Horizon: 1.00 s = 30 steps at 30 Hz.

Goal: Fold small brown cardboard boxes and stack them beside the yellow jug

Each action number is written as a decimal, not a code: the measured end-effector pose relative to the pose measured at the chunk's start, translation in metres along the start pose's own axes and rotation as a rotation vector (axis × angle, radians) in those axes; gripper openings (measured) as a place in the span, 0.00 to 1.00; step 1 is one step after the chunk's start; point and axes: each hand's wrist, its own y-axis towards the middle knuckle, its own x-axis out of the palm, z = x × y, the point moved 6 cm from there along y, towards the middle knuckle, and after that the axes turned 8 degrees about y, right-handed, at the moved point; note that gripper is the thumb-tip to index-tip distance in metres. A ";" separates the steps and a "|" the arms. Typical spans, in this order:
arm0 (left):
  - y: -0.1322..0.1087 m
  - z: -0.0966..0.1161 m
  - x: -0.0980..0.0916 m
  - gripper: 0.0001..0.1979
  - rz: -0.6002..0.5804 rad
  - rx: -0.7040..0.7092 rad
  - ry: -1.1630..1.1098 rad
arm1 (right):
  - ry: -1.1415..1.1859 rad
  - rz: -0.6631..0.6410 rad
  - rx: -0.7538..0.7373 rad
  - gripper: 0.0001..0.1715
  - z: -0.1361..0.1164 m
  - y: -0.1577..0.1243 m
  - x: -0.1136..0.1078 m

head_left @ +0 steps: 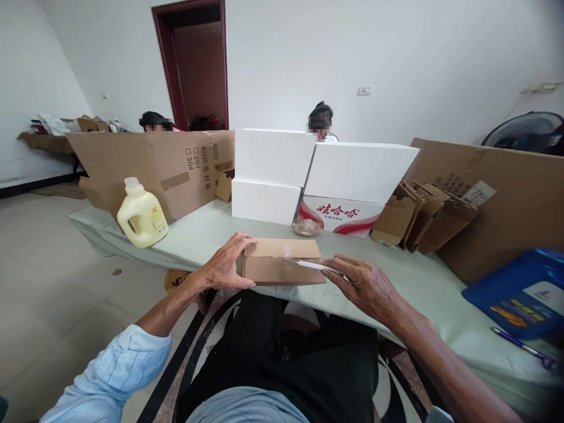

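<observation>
A small closed cardboard box [282, 261] sits at the near edge of the table [423, 282], with clear tape across its top. My left hand [227, 264] grips the box's left end, thumb on the front and fingers over the top. My right hand [363, 285] is at the box's right end, fingers pinched on a thin white strip [312, 265] that lies along the box's front edge. I cannot make out what the strip is.
A yellow detergent jug [141, 216] stands at the left. White foam boxes [324, 170], a tape roll [306, 227], folded cartons [420, 217] and large cardboard sheets [506, 205] line the back. A blue bag [520, 291] and a pen [522, 348] lie right. Two people sit behind.
</observation>
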 end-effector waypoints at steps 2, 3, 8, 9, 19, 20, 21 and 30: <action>0.000 0.000 0.000 0.49 -0.002 -0.001 -0.004 | -0.030 -0.006 -0.006 0.25 -0.001 0.001 0.000; 0.000 0.000 0.001 0.49 -0.004 -0.001 -0.005 | -0.047 -0.006 -0.009 0.25 -0.002 0.002 -0.001; 0.000 0.001 0.001 0.49 0.003 0.007 -0.001 | -0.134 -0.023 -0.032 0.29 -0.004 0.006 -0.002; 0.000 0.001 0.001 0.49 0.005 0.010 -0.001 | -0.147 -0.029 -0.034 0.30 -0.004 0.006 -0.002; -0.002 -0.002 0.001 0.50 -0.006 -0.001 -0.006 | -0.286 -0.051 -0.118 0.29 -0.020 0.017 -0.010; -0.002 -0.002 0.001 0.50 -0.006 0.001 -0.005 | -0.313 -0.052 -0.127 0.29 -0.022 0.018 -0.012; -0.002 -0.001 0.001 0.50 -0.007 0.004 -0.005 | -0.340 -0.055 -0.133 0.29 -0.023 0.019 -0.013; -0.002 -0.001 0.002 0.50 0.001 0.023 0.007 | -0.504 -0.171 -0.053 0.19 -0.028 0.029 -0.006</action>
